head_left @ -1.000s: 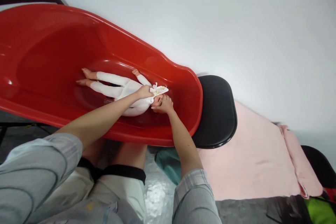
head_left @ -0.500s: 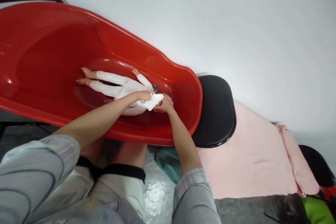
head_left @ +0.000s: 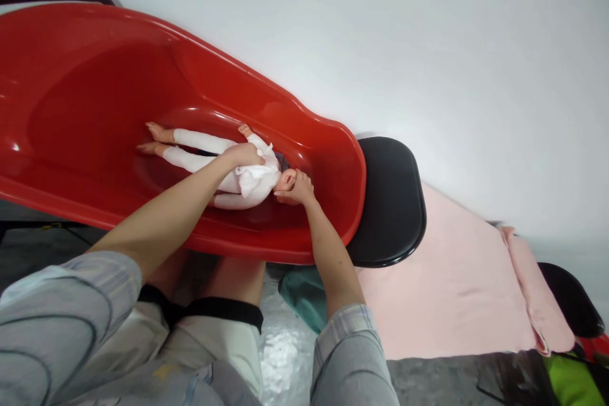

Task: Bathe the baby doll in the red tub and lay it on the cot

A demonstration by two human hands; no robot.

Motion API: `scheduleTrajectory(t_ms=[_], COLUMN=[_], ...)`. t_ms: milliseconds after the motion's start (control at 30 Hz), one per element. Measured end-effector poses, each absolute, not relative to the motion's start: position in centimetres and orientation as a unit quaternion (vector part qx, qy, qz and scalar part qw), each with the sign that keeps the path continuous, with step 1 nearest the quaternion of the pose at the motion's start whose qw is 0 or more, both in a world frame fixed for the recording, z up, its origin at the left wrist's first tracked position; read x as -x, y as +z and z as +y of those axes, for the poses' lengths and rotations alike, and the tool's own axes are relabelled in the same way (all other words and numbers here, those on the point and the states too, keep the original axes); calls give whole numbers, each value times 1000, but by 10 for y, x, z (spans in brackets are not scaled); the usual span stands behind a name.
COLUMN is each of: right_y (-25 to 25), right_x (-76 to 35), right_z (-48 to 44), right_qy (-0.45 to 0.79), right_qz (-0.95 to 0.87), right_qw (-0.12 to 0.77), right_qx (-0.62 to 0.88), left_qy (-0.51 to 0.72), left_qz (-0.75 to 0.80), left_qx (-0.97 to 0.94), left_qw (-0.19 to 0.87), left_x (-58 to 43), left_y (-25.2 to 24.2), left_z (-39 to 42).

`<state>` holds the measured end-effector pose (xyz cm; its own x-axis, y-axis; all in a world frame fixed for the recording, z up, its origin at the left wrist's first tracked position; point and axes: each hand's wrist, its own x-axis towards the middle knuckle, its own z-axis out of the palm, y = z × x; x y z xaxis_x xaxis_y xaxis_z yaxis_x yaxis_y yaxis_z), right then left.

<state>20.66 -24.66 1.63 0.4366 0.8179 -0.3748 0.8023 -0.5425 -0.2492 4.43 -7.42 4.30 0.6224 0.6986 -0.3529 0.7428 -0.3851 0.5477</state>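
A baby doll (head_left: 202,141) in white clothing lies on its back inside the red bathtub (head_left: 228,79), bare feet toward the left. My left hand (head_left: 244,155) is closed on a white cloth (head_left: 254,179), which hangs over the doll's chest. At the doll's head (head_left: 287,180), my right hand (head_left: 302,189) curls around the top and near side, thumb by the cheek. Part of the doll's middle is hidden behind my left forearm and hand. A small dark object (head_left: 281,161) sits beside its neck.
A black stool seat (head_left: 392,203) adjoins the tub's right end. Further right, a pink padded mat (head_left: 447,292) lies with a pink roll (head_left: 542,298) at its far end. A teal item (head_left: 303,295) is below the tub. A white wall (head_left: 404,38) runs behind.
My left hand has moved the white cloth leftward, from the doll's face down to its chest, uncovering the face. My right hand stays at the head.
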Motion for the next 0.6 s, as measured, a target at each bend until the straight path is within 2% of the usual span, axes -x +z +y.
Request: scheduleTrajectory(t_ms=[133,233,600], right_y=[14,14,18], right_x=[-208,-208,-206], right_z=[-246,-246,-247], right_qy=[227,226,218], right_qz=[-481,-480,-496], right_qw=[14,12,-6], right_qx=[847,848,841], left_qy=[31,67,66], left_qz=[518,502,316], left_qx=[-820,-838,-888], left_qw=[241,201,326], left_x=[-46,-55,-76], left_y=[52,47,10], left_z=[-84,-100,-125])
